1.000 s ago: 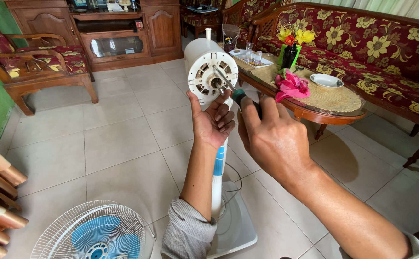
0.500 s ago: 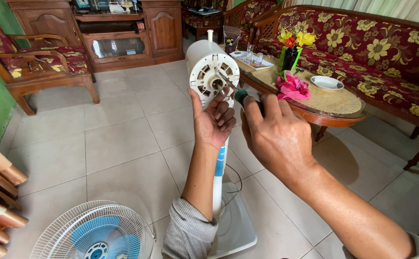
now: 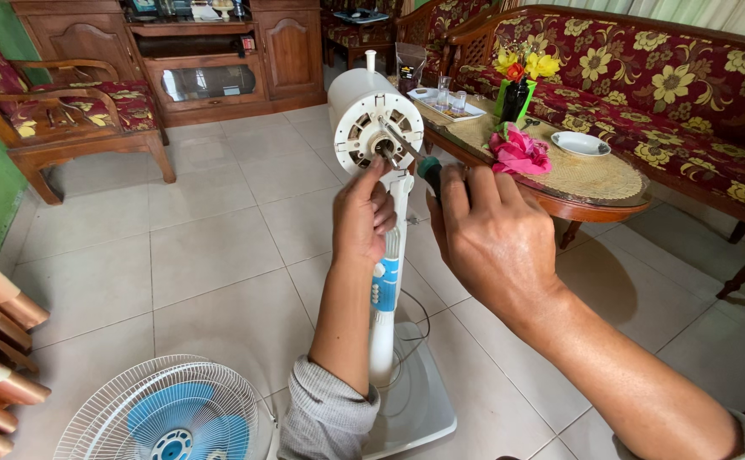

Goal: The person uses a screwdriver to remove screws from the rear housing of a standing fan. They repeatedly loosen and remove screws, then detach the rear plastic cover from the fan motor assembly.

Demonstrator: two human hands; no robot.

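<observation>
1. Pale floor tiles (image 3: 219, 255) spread across a sitting room with one floral sofa (image 3: 687, 77) on the right, one wooden armchair (image 3: 74, 111) on the left and one cabinet (image 3: 210, 51) at the back.
2. One stand fan (image 3: 385, 290) rises upright from its white base on the floor; its motor housing (image 3: 372, 123) is bare, with the shaft exposed at the front.
3. One fan guard with blue blades (image 3: 168, 413) lies flat on the floor, well apart from the motor, at lower left.
4. One oval wooden surface (image 3: 594, 183) carries one vase of flowers (image 3: 517, 81), one pink cloth (image 3: 519, 152), one white saucer (image 3: 580, 143) and a tray of glasses (image 3: 449, 100).
5. The left hand (image 3: 365, 213) reaches up from a grey sleeve, fingers curled around the fan's neck just under the motor, thumb raised toward the shaft.
6. The right hand (image 3: 491, 238) is closed around one green-handled screwdriver (image 3: 415, 153), wrist bent, the blade angled up and touching the motor's front face.
</observation>
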